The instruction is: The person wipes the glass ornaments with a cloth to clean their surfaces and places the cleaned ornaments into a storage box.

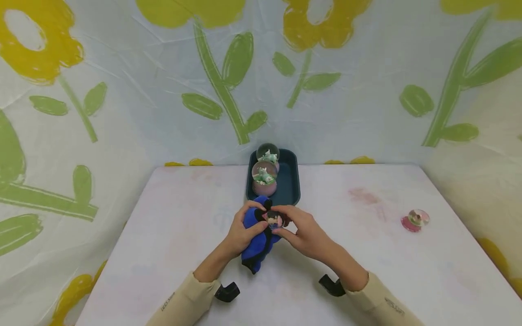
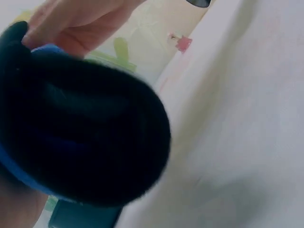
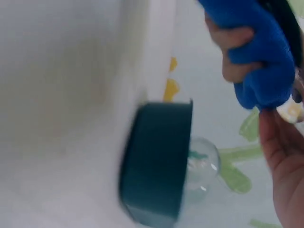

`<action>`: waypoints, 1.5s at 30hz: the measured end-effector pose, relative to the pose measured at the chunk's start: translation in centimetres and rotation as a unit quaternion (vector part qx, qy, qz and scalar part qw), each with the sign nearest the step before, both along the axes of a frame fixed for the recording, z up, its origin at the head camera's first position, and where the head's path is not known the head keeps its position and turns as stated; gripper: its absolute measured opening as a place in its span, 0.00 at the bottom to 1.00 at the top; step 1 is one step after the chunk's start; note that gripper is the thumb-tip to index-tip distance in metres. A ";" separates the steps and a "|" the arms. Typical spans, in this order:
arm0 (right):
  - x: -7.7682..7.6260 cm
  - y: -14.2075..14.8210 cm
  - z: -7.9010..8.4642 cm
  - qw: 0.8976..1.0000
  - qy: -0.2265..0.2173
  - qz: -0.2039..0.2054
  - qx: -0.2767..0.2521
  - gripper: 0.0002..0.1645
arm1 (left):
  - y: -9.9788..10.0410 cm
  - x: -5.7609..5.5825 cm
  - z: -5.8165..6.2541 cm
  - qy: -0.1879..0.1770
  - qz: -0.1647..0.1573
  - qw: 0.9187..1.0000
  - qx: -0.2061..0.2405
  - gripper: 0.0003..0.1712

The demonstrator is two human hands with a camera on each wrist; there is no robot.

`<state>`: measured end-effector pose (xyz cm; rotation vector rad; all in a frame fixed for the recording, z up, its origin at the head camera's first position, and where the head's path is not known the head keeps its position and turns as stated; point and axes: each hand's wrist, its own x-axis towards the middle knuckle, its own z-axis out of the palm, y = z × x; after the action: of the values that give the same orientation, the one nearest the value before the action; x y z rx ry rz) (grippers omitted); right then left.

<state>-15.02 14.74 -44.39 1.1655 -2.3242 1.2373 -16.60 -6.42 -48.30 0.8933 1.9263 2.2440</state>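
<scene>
My left hand (image 1: 240, 232) grips a soft blue plush item with black trim (image 1: 253, 248), fingers wrapped round it in the right wrist view. Between both hands, just in front of the tray, is a small clear globe (image 1: 275, 220) with pink and blue inside. The thumb and fingers of my right hand (image 1: 305, 232) pinch that globe from the right, against the blue plush. Seen from the left wrist, the dark side of the plush item (image 2: 95, 137) fills much of the view and hides most of the globe and fingers.
Beyond the hands stands a dark teal tray (image 1: 290, 181) holding two snow globes, a nearer one (image 1: 264, 177) and a farther one (image 1: 267, 153), along its left side. A small globe with a pink base (image 1: 414, 221) lies on the table's right. A flowered cloth (image 1: 155, 90) hangs behind.
</scene>
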 end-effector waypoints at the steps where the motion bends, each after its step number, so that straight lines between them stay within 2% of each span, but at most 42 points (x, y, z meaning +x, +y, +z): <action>1: 0.0 -0.2 0.0 1.000 -0.020 -0.008 -0.003 0.26 | -0.1 0.0 0.1 0.002 0.005 1.000 -0.002 0.20; 4: -0.1 -0.6 0.1 0.998 -0.052 -0.025 -0.015 0.24 | -0.5 -0.2 0.3 0.000 0.011 1.000 -0.011 0.19; 8: -0.3 -0.2 0.3 1.000 -0.009 -0.013 -0.003 0.36 | -0.2 -0.4 0.5 -0.014 0.000 1.000 -0.006 0.20; 10: -0.3 -0.1 0.2 1.000 0.014 -0.003 -0.003 0.38 | 0.0 -0.4 0.6 -0.016 -0.003 1.000 -0.006 0.20; 13: -0.2 -0.2 0.0 1.000 0.012 -0.006 -0.004 0.32 | 0.1 -0.2 0.4 -0.007 -0.002 1.000 -0.012 0.21; 15: 0.1 -0.2 -0.1 1.000 -0.007 -0.027 0.002 0.27 | 0.1 0.0 0.2 0.003 0.002 1.000 -0.020 0.21; 18: 0.3 -0.5 0.1 0.998 -0.034 -0.057 0.018 0.25 | -0.2 0.0 0.2 0.014 0.009 0.999 -0.031 0.21; 21: 0.3 -0.4 0.3 0.997 -0.016 -0.065 0.032 0.34 | -0.2 -0.2 0.3 0.007 0.002 1.000 -0.025 0.21; 25: 0.2 0.0 0.3 0.999 0.024 -0.042 0.017 0.40 | 0.1 -0.6 0.2 -0.014 -0.013 1.000 -0.011 0.21; 27: 0.1 -0.1 0.1 0.999 0.025 -0.040 0.013 0.36 | 0.1 -0.7 -0.1 -0.015 -0.012 1.000 -0.011 0.21; 30: 0.1 -0.5 -0.2 0.997 0.013 -0.070 0.026 0.26 | -0.2 -0.6 -0.4 -0.015 -0.016 1.000 -0.006 0.19; 34: 0.4 -0.9 -0.1 0.994 0.004 -0.104 0.043 0.26 | -0.4 -0.4 -0.4 -0.040 -0.024 0.999 0.028 0.18; 37: 0.2 -0.9 0.2 0.996 0.028 -0.073 0.033 0.33 | -0.5 -0.6 -0.3 -0.061 -0.035 0.997 0.045 0.19; 41: -0.1 -0.7 0.4 0.999 0.037 -0.013 0.003 0.33 | -0.3 -0.7 -0.3 -0.061 -0.034 0.997 0.040 0.20; 42: -0.1 -0.7 0.4 1.000 0.030 -0.009 -0.004 0.30 | -0.3 -0.7 -0.3 -0.055 -0.030 0.997 0.033 0.20; 45: 0.2 -0.6 0.2 0.999 0.000 -0.034 -0.015 0.23 | 0.0 -0.1 -0.4 -0.046 -0.023 0.999 0.014 0.22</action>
<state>-14.77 14.10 -44.22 1.0667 -2.3161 1.2442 -16.72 -6.41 -48.71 0.8144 1.8211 2.2496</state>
